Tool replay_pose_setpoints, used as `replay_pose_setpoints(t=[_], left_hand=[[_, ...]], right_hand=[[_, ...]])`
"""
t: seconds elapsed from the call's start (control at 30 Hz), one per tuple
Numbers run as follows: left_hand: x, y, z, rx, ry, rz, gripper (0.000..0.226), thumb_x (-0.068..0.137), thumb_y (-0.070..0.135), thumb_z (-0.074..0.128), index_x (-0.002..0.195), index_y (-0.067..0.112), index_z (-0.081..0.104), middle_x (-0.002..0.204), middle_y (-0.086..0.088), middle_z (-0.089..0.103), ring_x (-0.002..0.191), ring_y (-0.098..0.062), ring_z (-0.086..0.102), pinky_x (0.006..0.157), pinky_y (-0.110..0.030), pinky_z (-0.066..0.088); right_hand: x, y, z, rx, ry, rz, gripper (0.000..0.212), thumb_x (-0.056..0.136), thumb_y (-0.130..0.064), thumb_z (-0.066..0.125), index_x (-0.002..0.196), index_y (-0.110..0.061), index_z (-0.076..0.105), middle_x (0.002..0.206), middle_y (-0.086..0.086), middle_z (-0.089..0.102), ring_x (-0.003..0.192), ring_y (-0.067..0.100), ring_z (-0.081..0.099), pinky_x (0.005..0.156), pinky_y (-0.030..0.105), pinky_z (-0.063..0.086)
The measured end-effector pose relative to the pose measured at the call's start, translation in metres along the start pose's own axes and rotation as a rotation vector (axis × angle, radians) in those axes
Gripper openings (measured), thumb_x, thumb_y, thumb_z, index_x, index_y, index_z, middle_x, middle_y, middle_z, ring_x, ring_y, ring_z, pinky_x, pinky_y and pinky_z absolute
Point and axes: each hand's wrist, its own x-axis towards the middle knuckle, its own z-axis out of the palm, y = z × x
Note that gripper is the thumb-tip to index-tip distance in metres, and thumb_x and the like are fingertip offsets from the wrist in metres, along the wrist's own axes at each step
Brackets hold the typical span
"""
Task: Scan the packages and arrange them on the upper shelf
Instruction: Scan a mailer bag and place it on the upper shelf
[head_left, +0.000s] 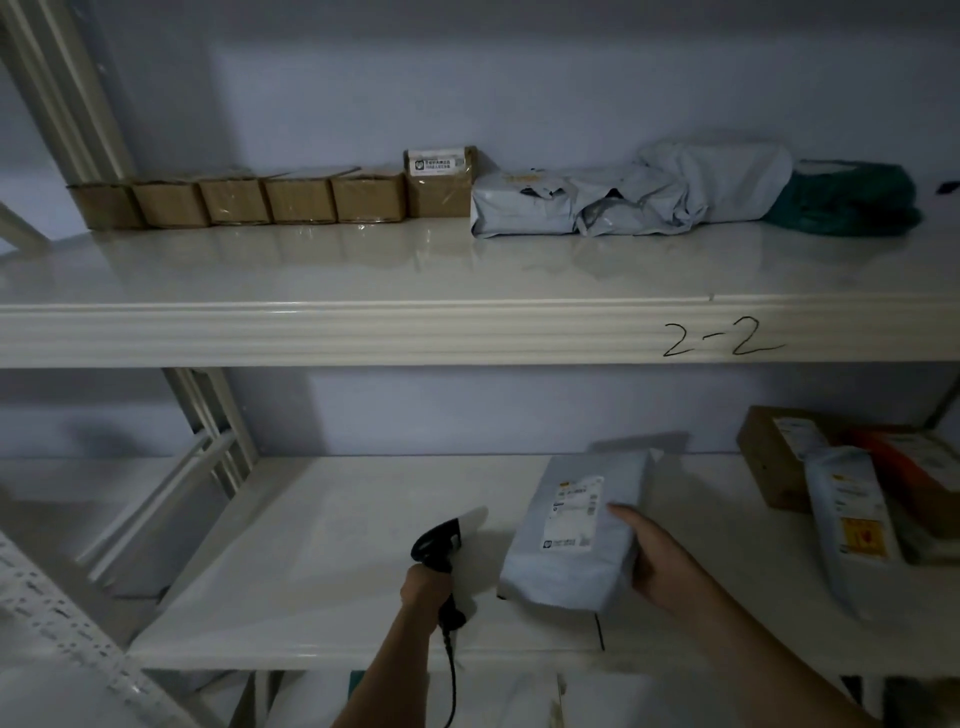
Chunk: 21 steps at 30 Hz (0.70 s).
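- The upper shelf (363, 270), marked 2-2 on its front edge, carries a back row of cardboard boxes (270, 200), grey bags (623, 192) and a green bag (847, 200); its ends are cut off.
- Below that shelf, the right hand (662, 564) grips a grey bag with a label (576, 530); the print is unreadable.
- Left of this bag, the left hand (423, 584) clasps a black scanner (436, 543).
- Right of it, a pile of parcels (852, 493) is partly cut off and dim.

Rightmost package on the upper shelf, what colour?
Dark green, lying beside the pale grey mailers; seen in the head view, the only one.
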Motion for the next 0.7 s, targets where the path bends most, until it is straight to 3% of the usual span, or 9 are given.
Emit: replay_pose_setpoints(t=[0.07, 0.13, 0.2, 0.27, 0.33, 0.4, 0.47, 0.57, 0.7], left_hand=[[0.006, -0.001, 0.002, 0.01, -0.071, 0.004, 0.026, 0.099, 0.023, 0.045, 0.099, -0.001, 0.055, 0.087, -0.013, 0.056, 0.091, -0.03, 0.058, 0.083, -0.039, 0.051], [0.015, -0.002, 0.011, 0.109, -0.103, -0.001, 0.04, 0.095, 0.026, 0.047, 0.121, -0.003, 0.057, 0.108, -0.019, 0.06, 0.104, -0.032, 0.058, 0.095, -0.044, 0.05], [0.006, 0.006, 0.015, 0.318, -0.053, -0.019, 0.042, 0.096, 0.028, 0.047, 0.131, 0.004, 0.051, 0.132, -0.018, 0.05, 0.122, -0.033, 0.047, 0.109, -0.043, 0.038], [-0.033, 0.029, 0.012, 0.39, -0.044, 0.114, 0.042, 0.098, 0.03, 0.046, 0.135, 0.01, 0.049, 0.14, -0.017, 0.047, 0.126, -0.032, 0.044, 0.108, -0.037, 0.035], [-0.06, 0.048, 0.019, 0.07, -0.2, 0.247, 0.04, 0.1, 0.031, 0.049, 0.134, 0.011, 0.052, 0.13, -0.014, 0.058, 0.113, -0.029, 0.057, 0.102, -0.036, 0.045], [-0.092, 0.064, 0.027, -0.338, -0.498, 0.159, 0.037, 0.098, 0.04, 0.052, 0.124, 0.016, 0.06, 0.12, -0.012, 0.065, 0.108, -0.032, 0.063, 0.094, -0.041, 0.052], [-0.114, 0.07, 0.036, -0.463, -0.655, 0.161, 0.039, 0.097, 0.043, 0.054, 0.122, 0.015, 0.065, 0.113, -0.013, 0.071, 0.1, -0.033, 0.069, 0.083, -0.042, 0.058], [-0.135, 0.07, 0.046, -0.364, -0.562, 0.297, 0.043, 0.094, 0.037, 0.06, 0.134, 0.023, 0.055, 0.113, -0.008, 0.071, 0.091, -0.029, 0.072, 0.065, -0.033, 0.058], [-0.166, 0.07, 0.058, -0.401, -0.46, 0.338, 0.044, 0.096, 0.031, 0.06, 0.137, 0.022, 0.049, 0.121, -0.011, 0.066, 0.088, -0.028, 0.068, 0.06, -0.032, 0.056]], right_hand=[[-0.012, -0.01, 0.003, -0.018, 0.011, -0.023, 0.033, 0.096, -0.018, 0.06, 0.125, -0.004, 0.064, 0.117, 0.016, 0.072, 0.108, 0.03, 0.067, 0.095, 0.043, 0.051], [-0.023, -0.019, 0.004, -0.041, 0.017, -0.022, 0.038, 0.095, -0.022, 0.06, 0.128, -0.004, 0.063, 0.12, 0.018, 0.071, 0.113, 0.033, 0.066, 0.102, 0.046, 0.049], [-0.035, -0.027, 0.005, -0.059, 0.007, -0.007, 0.044, 0.094, -0.029, 0.059, 0.131, -0.005, 0.063, 0.123, 0.019, 0.07, 0.117, 0.036, 0.064, 0.107, 0.048, 0.045], [-0.045, -0.033, 0.003, -0.054, 0.005, 0.003, 0.045, 0.094, -0.034, 0.058, 0.13, -0.008, 0.064, 0.123, 0.019, 0.07, 0.117, 0.037, 0.064, 0.106, 0.048, 0.046], [-0.057, -0.036, 0.0, -0.037, -0.002, 0.002, 0.045, 0.094, -0.037, 0.057, 0.129, -0.009, 0.065, 0.123, 0.019, 0.069, 0.116, 0.038, 0.064, 0.103, 0.048, 0.048], [-0.072, -0.04, -0.002, -0.031, -0.003, -0.008, 0.044, 0.095, -0.039, 0.055, 0.125, -0.009, 0.067, 0.12, 0.02, 0.071, 0.107, 0.037, 0.068, 0.094, 0.044, 0.052], [-0.086, -0.042, -0.007, -0.027, 0.012, -0.012, 0.042, 0.096, -0.041, 0.052, 0.117, -0.009, 0.07, 0.112, 0.019, 0.074, 0.093, 0.033, 0.073, 0.086, 0.041, 0.053], [-0.102, -0.044, -0.018, -0.071, 0.063, -0.051, 0.044, 0.1, -0.043, 0.049, 0.119, -0.01, 0.069, 0.11, 0.016, 0.075, 0.096, 0.03, 0.074, 0.084, 0.039, 0.052], [-0.124, -0.051, -0.028, -0.174, 0.166, -0.111, 0.043, 0.099, -0.042, 0.052, 0.123, -0.01, 0.068, 0.112, 0.015, 0.075, 0.105, 0.032, 0.07, 0.086, 0.037, 0.055]])
